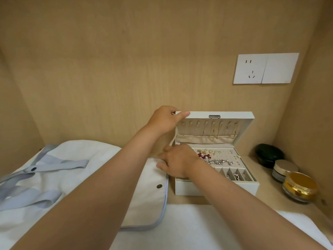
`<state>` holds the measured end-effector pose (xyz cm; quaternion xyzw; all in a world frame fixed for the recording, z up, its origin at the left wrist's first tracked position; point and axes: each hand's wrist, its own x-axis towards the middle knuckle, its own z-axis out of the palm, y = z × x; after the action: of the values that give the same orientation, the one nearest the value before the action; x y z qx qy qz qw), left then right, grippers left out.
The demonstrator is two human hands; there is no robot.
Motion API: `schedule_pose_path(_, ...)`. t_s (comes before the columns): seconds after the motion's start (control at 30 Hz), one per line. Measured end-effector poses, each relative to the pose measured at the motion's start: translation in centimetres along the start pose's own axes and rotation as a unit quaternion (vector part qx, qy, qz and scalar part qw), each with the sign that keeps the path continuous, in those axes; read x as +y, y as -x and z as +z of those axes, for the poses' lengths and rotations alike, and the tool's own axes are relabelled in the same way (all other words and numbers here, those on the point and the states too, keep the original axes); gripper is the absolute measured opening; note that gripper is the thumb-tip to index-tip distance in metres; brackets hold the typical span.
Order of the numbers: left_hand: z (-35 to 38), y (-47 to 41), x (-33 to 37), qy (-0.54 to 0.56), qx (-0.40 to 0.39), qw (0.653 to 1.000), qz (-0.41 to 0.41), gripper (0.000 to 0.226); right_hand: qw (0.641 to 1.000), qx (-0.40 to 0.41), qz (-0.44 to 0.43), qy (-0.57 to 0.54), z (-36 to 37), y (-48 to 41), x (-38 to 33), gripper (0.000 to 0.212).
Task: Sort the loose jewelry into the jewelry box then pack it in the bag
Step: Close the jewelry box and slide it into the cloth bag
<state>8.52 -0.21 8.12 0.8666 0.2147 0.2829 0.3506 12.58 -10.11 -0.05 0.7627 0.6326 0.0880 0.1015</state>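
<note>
Jewelry box (216, 188) on the bench (270, 197), lid (234, 116) raised toward the rear wall; jewelry (214, 157) inside; bag (147, 197) left; three containers (283, 170) right.

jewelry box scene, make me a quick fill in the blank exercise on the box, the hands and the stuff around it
1. The jewelry box stands ____.
2. The left hand grips the box's ____ by its top corner.
3. The bag lies flat to the ____ of the box.
4. Of the three jars right of the box, the nearest jar has a ____ lid.

Missing words: open; lid; left; gold.
</note>
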Motion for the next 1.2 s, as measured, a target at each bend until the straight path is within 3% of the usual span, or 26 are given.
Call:
schedule_pose_path(0.23,0.4,-0.8,-0.3,0.023,0.009,1.000,-0.017,0.058,0.994,0.071,0.037,0.072,-0.4,1.3,1.7,0.062)
schedule_pose_path(0.4,0.7,0.2,-0.4,0.024,0.010,1.000,-0.001,0.046,0.992,0.116,0.045,0.034,0.8,4.3,4.2,0.076)
schedule_pose_path(0.53,0.7,1.8,-0.3,0.010,0.002,1.000,0.006,0.048,0.990,0.123,0.040,-0.054,2.1,6.9,5.2,0.061)
schedule_pose_path(0.7,0.8,4.9,-0.3,-0.002,-0.020,0.999,0.028,0.027,0.982,0.170,0.031,-0.075,1.5,9.9,5.3,0.044)
schedule_pose_path(0.83,1.1,7.7,-0.9,-0.011,-0.034,0.999,0.034,0.027,0.951,0.274,0.015,-0.144,1.0,12.0,4.6,0.039)
schedule_pose_path(0.97,2.0,10.2,-1.6,-0.024,-0.031,0.998,0.039,0.034,0.899,0.361,0.074,-0.236,1.0,14.3,4.0,0.026)
schedule_pose_path(1.03,2.4,11.2,-2.1,-0.047,-0.041,0.997,0.046,0.039,0.887,0.397,0.081,-0.224,1.2,15.1,4.1,0.023)
schedule_pose_path(1.13,3.3,12.4,-3.3,-0.099,-0.074,0.990,0.070,0.043,0.907,0.378,0.120,-0.143,1.6,16.0,4.8,0.034)
schedule_pose_path(1.2,4.0,13.2,-3.8,-0.132,-0.068,0.984,0.092,0.042,0.939,0.294,0.136,-0.117,2.0,16.5,5.2,0.052)
